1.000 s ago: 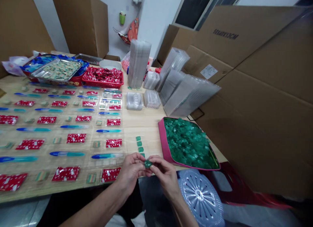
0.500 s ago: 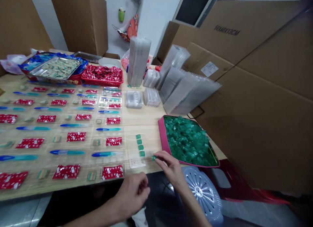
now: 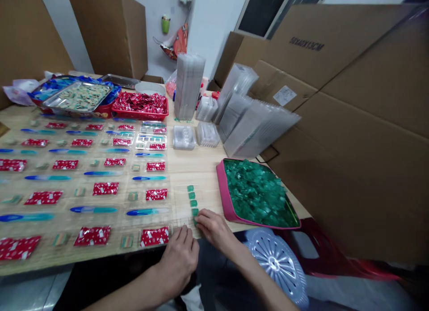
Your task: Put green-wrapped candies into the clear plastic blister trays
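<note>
A clear plastic tray (image 3: 180, 201) lies near the table's front edge, with a column of small green wrapped pieces (image 3: 192, 195) along its right side. My right hand (image 3: 214, 228) is closed in a pinch on another green wrapped piece (image 3: 195, 221), placed at the near end of that column. At the tray's near edge, my left hand (image 3: 181, 253) has its fingers together and curled over the rim; its thumb is hidden. Right of the tray stands a pink-sided container (image 3: 225, 197) heaped with green wrapped pieces.
Rows of trays with red packets (image 3: 154, 236), blue pens (image 3: 145, 212) and striped blocks (image 3: 127, 241) cover the left. Behind are a red basket (image 3: 140, 115), a metal tray (image 3: 50, 103) and stacked clear trays (image 3: 189, 87). Cardboard (image 3: 365, 145) rises at right; a stool (image 3: 275, 262) stands below.
My right hand has moved left, bringing a green piece from beside the tray to the column's near end. The left hand has moved up and left onto the tray's near edge.
</note>
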Motion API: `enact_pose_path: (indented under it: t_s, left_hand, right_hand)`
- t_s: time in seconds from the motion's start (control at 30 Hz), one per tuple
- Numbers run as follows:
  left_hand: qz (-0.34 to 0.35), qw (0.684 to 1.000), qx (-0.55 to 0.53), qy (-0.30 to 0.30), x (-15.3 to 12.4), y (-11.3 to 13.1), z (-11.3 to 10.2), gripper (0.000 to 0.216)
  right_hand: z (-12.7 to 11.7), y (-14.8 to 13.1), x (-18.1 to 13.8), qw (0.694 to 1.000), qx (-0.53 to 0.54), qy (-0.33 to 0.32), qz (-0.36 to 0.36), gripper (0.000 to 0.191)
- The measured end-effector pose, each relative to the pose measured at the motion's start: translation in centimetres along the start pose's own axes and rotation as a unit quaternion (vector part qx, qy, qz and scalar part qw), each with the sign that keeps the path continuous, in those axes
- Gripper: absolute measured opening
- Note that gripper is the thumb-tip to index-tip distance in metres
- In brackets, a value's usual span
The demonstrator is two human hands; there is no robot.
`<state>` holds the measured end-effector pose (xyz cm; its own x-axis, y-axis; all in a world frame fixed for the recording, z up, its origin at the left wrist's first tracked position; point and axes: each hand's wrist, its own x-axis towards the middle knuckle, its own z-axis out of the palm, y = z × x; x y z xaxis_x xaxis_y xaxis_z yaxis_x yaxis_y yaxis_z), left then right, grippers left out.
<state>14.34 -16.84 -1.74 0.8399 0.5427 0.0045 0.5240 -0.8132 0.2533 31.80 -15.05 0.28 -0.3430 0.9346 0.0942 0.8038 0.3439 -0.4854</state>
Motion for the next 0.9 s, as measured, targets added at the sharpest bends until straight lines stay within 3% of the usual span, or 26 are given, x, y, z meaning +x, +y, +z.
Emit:
enact_pose_path:
  t_s: [0.07,0.17,0.27,0.37,0.5,0.57,0.63,0.7,0.8,0.9]
  left_hand:
    - [-0.005,1.000,0.001,0.009,0.3,-0.1,-0.4,0.034]
    - [-0.014,0.997,0.019,0.068,0.8,-0.1,-0.6,0.036]
    - [0.008,0.992,0.053,0.110,1.2,0.2,-0.3,0.030]
    - [0.066,0.989,0.064,0.112,1.5,0.4,0.0,0.022]
    - [0.094,0.987,0.044,0.119,1.4,0.3,-1.3,0.021]
    - [0.093,0.986,0.029,0.132,1.2,0.1,-2.7,0.024]
    - [0.091,0.984,-0.005,0.150,0.8,-0.1,-4.2,0.029]
    - [0.081,0.979,-0.069,0.174,0.4,-0.3,-5.2,0.033]
    - [0.034,0.952,-0.191,0.237,-0.3,-0.6,-5.5,0.036]
    - [-0.070,0.905,-0.307,0.288,-1.0,-0.8,-5.3,0.038]
  right_hand:
    - [0.1,0.0,-0.2,1.000,0.012,0.001,-0.001,0.020]
    - [0.0,-0.4,-1.2,0.996,0.087,0.011,0.025,0.018]
    - [0.0,-0.9,-2.8,0.973,0.202,0.031,0.110,0.018]
    - [0.0,-0.2,-4.8,0.943,0.280,0.045,0.173,0.016]
    - [0.6,2.6,-6.6,0.930,0.263,0.153,0.207,0.017]
    - [1.1,3.9,-7.0,0.925,0.241,0.195,0.218,0.032]
    - [1.7,4.5,-6.8,0.923,0.246,0.200,0.219,0.051]
    - [2.2,4.5,-5.9,0.917,0.279,0.189,0.214,0.058]
    - [2.4,4.0,-3.5,0.893,0.354,0.192,0.202,0.059]
    - [2.1,3.4,-1.0,0.875,0.398,0.189,0.200,0.054]
